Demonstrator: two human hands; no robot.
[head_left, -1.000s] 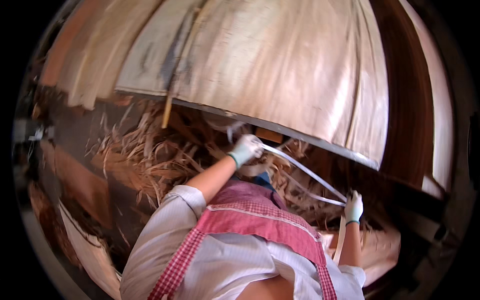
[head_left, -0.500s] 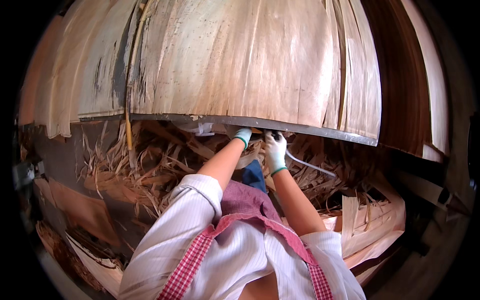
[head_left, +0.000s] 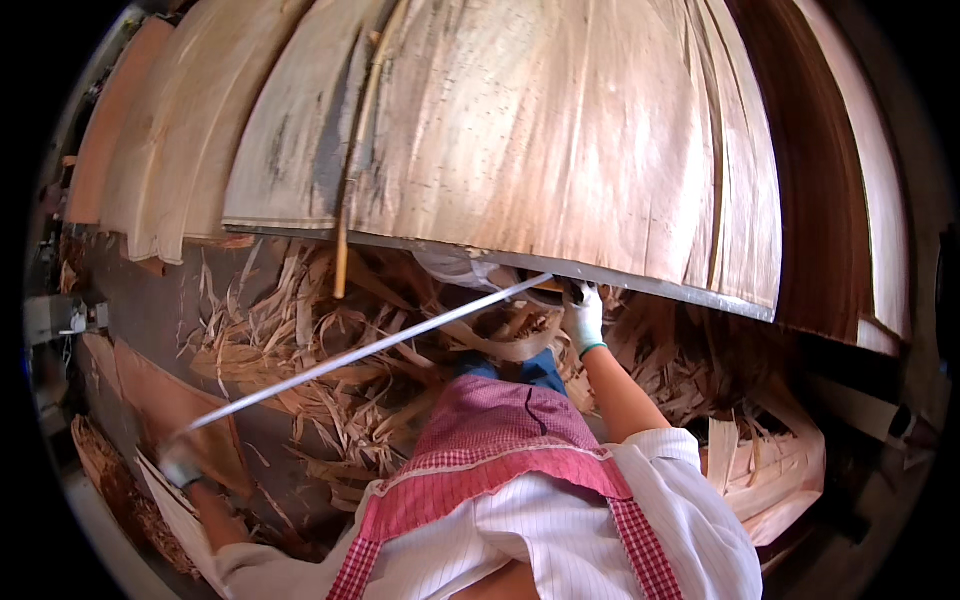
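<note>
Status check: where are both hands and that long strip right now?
Left hand grips long thin strip, low left. Right hand at veneer sheet edge. Scraps litter below.

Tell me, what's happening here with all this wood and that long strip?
A person in a white shirt and red checked apron stands at a table stacked with thin wood veneer sheets. The gloved right hand is at the edge of the stack, at one end of a long thin pale strip. The gloved left hand is stretched far out to the side and holds the other end, so the strip runs taut between them. Loose veneer scraps litter the floor below.
</note>
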